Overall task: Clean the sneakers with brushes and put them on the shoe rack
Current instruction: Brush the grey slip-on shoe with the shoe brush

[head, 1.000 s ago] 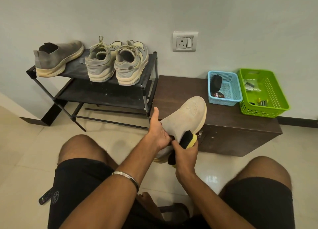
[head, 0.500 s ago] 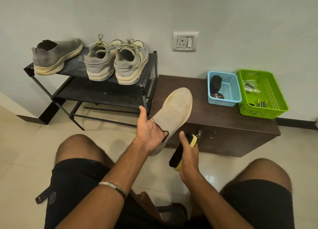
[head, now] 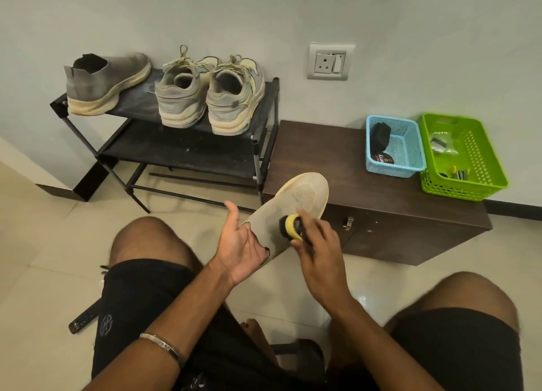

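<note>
My left hand [head: 243,245] holds a beige knit slip-on sneaker [head: 296,205] from below at its heel opening, toe pointing up and away toward the cabinet. Gripped in my right hand [head: 318,244] is a yellow-backed brush with black bristles [head: 290,224], bristles pressed on the sneaker's upper. On the top shelf of the black shoe rack [head: 264,108] stand the matching grey slip-on sneaker [head: 102,81] at the left and a pair of laced grey sneakers [head: 209,97] at the right, heels toward me.
A dark brown low cabinet [head: 366,211] stands right of the rack. On it sit a blue basket [head: 394,147] with a black item and a polish tin, and a green basket [head: 463,158] with small items. My knees frame the tiled floor. A wall socket [head: 330,62] is above.
The sneaker was turned from sole-up to upper facing me. My right hand moved the brush up from beside the shoe onto its upper.
</note>
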